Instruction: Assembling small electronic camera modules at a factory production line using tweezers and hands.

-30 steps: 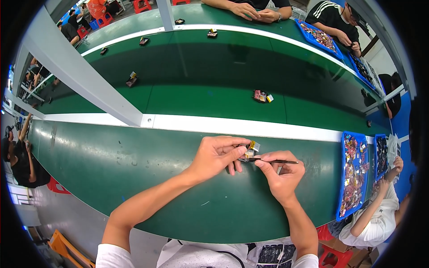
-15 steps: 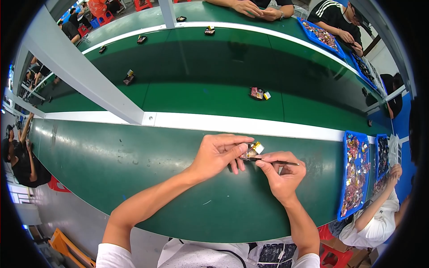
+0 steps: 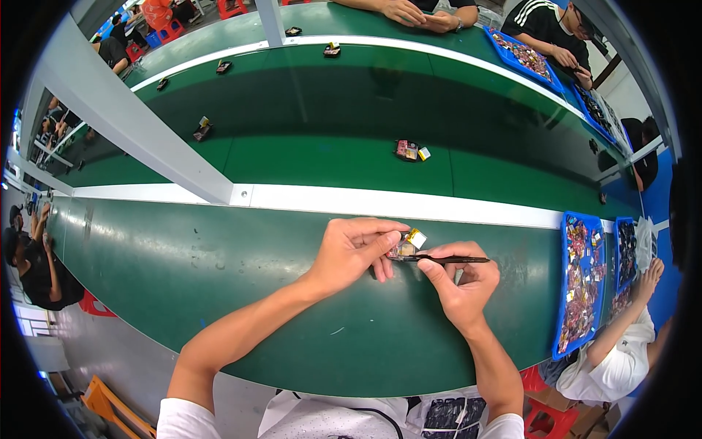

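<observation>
My left hand [image 3: 351, 252] pinches a small dark electronic assembly [image 3: 404, 249] between thumb and fingers, just above the green bench. From the assembly's upper right sticks a silver battery pouch [image 3: 417, 238] with a yellow edge. In my right hand [image 3: 462, 282] lie slim black tweezers [image 3: 457, 260], gripped between thumb and fingers. Their tip points left and meets the lower edge of the assembly; fingers partly hide the contact.
A blue tray [image 3: 561, 314] of small parts stands at the right of the bench, beside a second blue tray [image 3: 625, 252] of dark pieces. Beyond a white rail [image 3: 351, 199], a green conveyor belt [image 3: 307, 164] carries similar assemblies [image 3: 412, 151]. A grey post [image 3: 139, 117] rises at left. Co-workers sit around.
The assemblies on the belt have shifted left. My left hand and its assembly have moved slightly left, and the tweezers have turned a little, showing more width.
</observation>
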Demonstrator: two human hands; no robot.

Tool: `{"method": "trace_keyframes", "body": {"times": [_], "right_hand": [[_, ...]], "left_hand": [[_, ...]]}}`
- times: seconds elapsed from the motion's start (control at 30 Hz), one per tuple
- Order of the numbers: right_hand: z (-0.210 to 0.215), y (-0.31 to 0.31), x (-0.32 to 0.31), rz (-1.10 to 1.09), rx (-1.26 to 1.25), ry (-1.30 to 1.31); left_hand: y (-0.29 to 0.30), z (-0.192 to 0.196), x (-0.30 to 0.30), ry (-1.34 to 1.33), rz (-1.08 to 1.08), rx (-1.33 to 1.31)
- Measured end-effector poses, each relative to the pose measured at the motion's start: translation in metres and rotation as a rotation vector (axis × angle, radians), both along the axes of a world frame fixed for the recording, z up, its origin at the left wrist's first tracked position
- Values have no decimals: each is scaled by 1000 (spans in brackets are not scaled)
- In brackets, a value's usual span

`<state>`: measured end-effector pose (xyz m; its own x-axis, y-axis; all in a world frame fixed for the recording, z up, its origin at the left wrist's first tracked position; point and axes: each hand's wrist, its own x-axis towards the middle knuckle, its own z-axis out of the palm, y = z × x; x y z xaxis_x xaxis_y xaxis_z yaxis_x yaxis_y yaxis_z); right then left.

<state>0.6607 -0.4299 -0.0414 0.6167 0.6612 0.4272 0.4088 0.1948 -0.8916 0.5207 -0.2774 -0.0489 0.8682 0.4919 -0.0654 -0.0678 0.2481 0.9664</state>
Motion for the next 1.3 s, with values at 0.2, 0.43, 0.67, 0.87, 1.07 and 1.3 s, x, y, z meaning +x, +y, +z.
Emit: {"method": "trace_keyframes", "body": {"times": [0.2, 0.43, 0.67, 0.87, 1.07, 1.3], "right_hand": [[-1, -5, 9, 36, -15, -155], [1, -9, 15, 68, 10, -249], [2, -13, 21, 68, 16, -240], [0, -17, 26, 68, 19, -235], [2, -22, 31, 69, 12, -253], [6, -28, 36, 52, 18, -256]], "left_hand": [[-4, 0, 6, -2, 2, 6], [-10, -1, 14, -7, 1, 35], [-15, -1, 21, -10, 2, 56], [-19, -1, 26, -10, 0, 69], [-23, 1, 31, 2, 2, 61], [-24, 3, 38, 25, -68, -15]]}}
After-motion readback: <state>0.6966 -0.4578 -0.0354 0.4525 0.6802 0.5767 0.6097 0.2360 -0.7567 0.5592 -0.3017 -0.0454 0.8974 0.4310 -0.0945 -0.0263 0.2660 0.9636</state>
